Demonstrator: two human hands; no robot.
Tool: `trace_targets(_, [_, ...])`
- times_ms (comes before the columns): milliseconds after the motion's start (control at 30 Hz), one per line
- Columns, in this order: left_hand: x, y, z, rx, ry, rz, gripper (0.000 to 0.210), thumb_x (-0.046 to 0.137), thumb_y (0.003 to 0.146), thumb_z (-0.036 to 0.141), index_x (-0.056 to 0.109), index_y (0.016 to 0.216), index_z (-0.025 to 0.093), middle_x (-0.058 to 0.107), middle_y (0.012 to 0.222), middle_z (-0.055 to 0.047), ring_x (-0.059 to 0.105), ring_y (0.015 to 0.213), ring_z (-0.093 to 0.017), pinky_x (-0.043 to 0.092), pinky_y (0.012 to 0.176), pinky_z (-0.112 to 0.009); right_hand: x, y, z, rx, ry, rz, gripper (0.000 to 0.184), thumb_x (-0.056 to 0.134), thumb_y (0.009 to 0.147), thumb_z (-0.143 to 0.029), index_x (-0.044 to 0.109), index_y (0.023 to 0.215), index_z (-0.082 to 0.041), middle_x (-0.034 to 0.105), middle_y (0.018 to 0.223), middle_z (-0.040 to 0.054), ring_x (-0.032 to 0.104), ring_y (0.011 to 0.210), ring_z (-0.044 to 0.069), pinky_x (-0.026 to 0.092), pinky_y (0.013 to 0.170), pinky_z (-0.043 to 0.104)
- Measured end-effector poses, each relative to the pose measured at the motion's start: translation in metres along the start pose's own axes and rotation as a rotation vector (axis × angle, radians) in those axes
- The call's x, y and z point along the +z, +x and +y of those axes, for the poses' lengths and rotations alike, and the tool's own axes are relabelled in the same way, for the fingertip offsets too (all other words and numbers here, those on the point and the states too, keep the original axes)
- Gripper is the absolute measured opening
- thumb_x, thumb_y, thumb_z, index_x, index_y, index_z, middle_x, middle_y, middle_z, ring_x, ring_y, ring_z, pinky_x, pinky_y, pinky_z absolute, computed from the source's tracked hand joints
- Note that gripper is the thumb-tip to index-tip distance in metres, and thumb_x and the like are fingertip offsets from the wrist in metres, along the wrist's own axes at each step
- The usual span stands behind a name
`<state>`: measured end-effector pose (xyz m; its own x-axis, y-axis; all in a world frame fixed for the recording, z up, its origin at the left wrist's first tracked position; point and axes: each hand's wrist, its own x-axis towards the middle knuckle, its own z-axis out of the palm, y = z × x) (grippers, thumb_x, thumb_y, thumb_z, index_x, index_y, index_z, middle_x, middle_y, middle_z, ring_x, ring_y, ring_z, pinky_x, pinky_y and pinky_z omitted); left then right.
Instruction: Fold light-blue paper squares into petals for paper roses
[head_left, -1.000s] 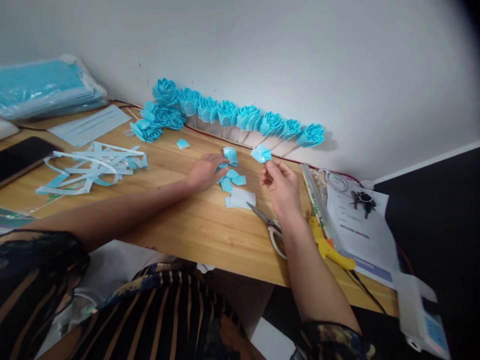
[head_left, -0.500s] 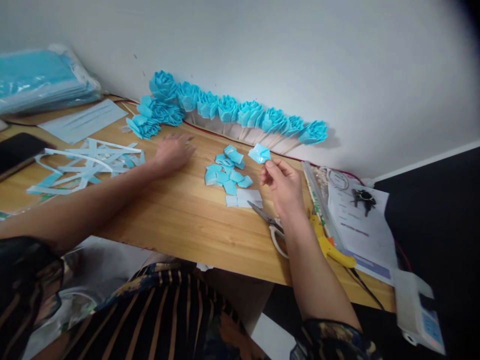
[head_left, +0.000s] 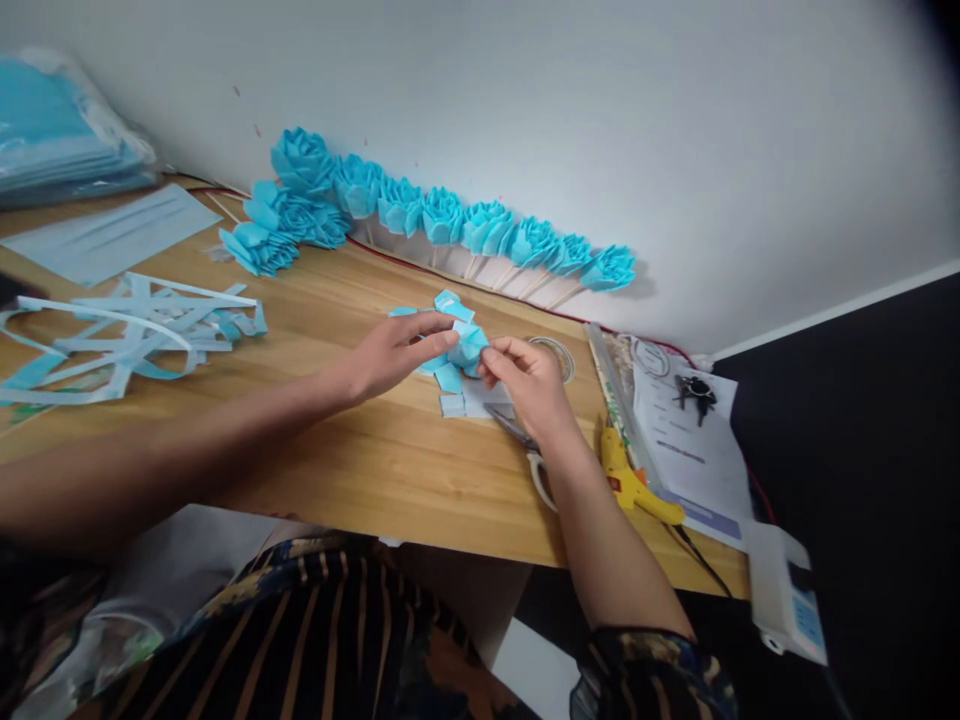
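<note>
Between my two hands is a small light-blue fabric piece, folded and slightly shiny. My right hand pinches its right edge between thumb and fingers. From the other side, my left hand has its thumb and fingertips closed on the piece's left edge. Below them on the tabletop lies a small heap of similar blue pieces, partly covered by my hands. A pale cut sheet lies just in front of the heap. Scissors with white handles rest under my right wrist, partly hidden.
Blue fabric flowers on sticks line the wall. Cut strips, a flat mask-like sheet and a bagged blue stack occupy the left. To the right are a yellow glue gun, a tape roll, keys and papers.
My left hand has come right from the open tabletop to the blue piece. My right hand has brought the piece left and down, over the heap. The view has shifted slightly.
</note>
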<state>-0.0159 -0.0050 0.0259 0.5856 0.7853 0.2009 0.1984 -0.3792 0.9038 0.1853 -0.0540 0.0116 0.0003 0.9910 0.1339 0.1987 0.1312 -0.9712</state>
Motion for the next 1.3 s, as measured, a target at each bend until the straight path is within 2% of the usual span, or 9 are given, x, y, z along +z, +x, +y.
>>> trace_targets(167, [-0.001,0.0,-0.006,-0.125,-0.17,0.05,0.025,0.056,0.085,0.038,0.068,0.089,0.017,0.071,0.092,-0.003,0.063,0.09,-0.019,0.049,0.083,-0.031,0.0,-0.002,0.001,0.03,-0.033,-0.057,0.021,0.067,0.082,-0.04,0.069,0.077,-0.02,0.067,0.068,-0.0016,0.054,0.057,0.009,0.045,0.056,0.022])
trace_targets(367, [0.0,0.0,-0.023,-0.162,-0.287,0.041,0.019,0.066,0.075,0.035,0.063,0.076,0.017,0.065,0.074,0.0,0.057,0.068,-0.013,0.045,0.065,-0.027,0.0,-0.002,0.007,0.059,-0.095,-0.092,0.022,0.066,0.084,-0.04,0.069,0.078,-0.02,0.068,0.069,-0.0017,0.056,0.058,0.009,0.046,0.057,0.022])
trace_targets(467, [-0.001,-0.002,-0.023,-0.195,-0.298,0.029,0.018,0.068,0.073,0.034,0.063,0.072,0.016,0.062,0.069,0.001,0.053,0.064,-0.011,0.042,0.063,-0.025,0.0,-0.002,0.009,0.068,-0.055,-0.083,0.023,0.066,0.084,-0.042,0.07,0.078,-0.02,0.068,0.069,-0.0015,0.056,0.058,0.009,0.046,0.057,0.022])
trace_targets(600, [0.0,-0.006,-0.02,-0.226,-0.295,0.069,0.021,0.067,0.073,0.035,0.061,0.068,0.016,0.056,0.062,0.002,0.048,0.059,-0.01,0.037,0.058,-0.024,0.001,-0.002,0.009,0.076,0.037,-0.046,0.027,0.062,0.087,-0.047,0.072,0.084,-0.022,0.07,0.075,-0.0003,0.059,0.062,0.01,0.048,0.06,0.023])
trace_targets(733, [0.002,-0.008,-0.018,-0.225,-0.264,0.065,0.021,0.066,0.075,0.036,0.063,0.069,0.016,0.055,0.061,0.002,0.047,0.057,-0.01,0.035,0.055,-0.024,0.004,-0.004,0.004,0.027,-0.078,-0.047,0.025,0.066,0.084,-0.046,0.072,0.084,-0.022,0.069,0.073,-0.0011,0.058,0.063,0.011,0.046,0.059,0.023])
trace_targets(867, [0.003,-0.008,-0.015,-0.205,-0.258,0.029,0.02,0.064,0.077,0.036,0.064,0.069,0.017,0.059,0.065,0.001,0.051,0.061,-0.011,0.04,0.059,-0.025,0.007,-0.006,-0.001,-0.016,-0.21,-0.008,0.022,0.065,0.085,-0.041,0.069,0.077,-0.021,0.067,0.068,-0.0019,0.055,0.059,0.01,0.042,0.057,0.023])
trace_targets(1100, [-0.001,-0.009,-0.019,-0.174,-0.288,0.06,0.025,0.06,0.085,0.041,0.069,0.08,0.018,0.065,0.073,-0.002,0.056,0.069,-0.014,0.046,0.067,-0.027,0.005,-0.005,-0.001,-0.02,-0.21,0.001,0.021,0.063,0.085,-0.039,0.068,0.075,-0.021,0.067,0.068,-0.002,0.056,0.06,0.01,0.044,0.059,0.024])
trace_targets(1300, [0.0,-0.007,-0.018,-0.168,-0.25,0.027,0.02,0.065,0.078,0.037,0.066,0.08,0.017,0.067,0.076,-0.002,0.059,0.07,-0.014,0.047,0.067,-0.027,0.007,-0.005,-0.002,-0.013,-0.229,-0.039,0.02,0.064,0.085,-0.038,0.069,0.076,-0.021,0.067,0.068,-0.0019,0.055,0.059,0.01,0.042,0.057,0.023])
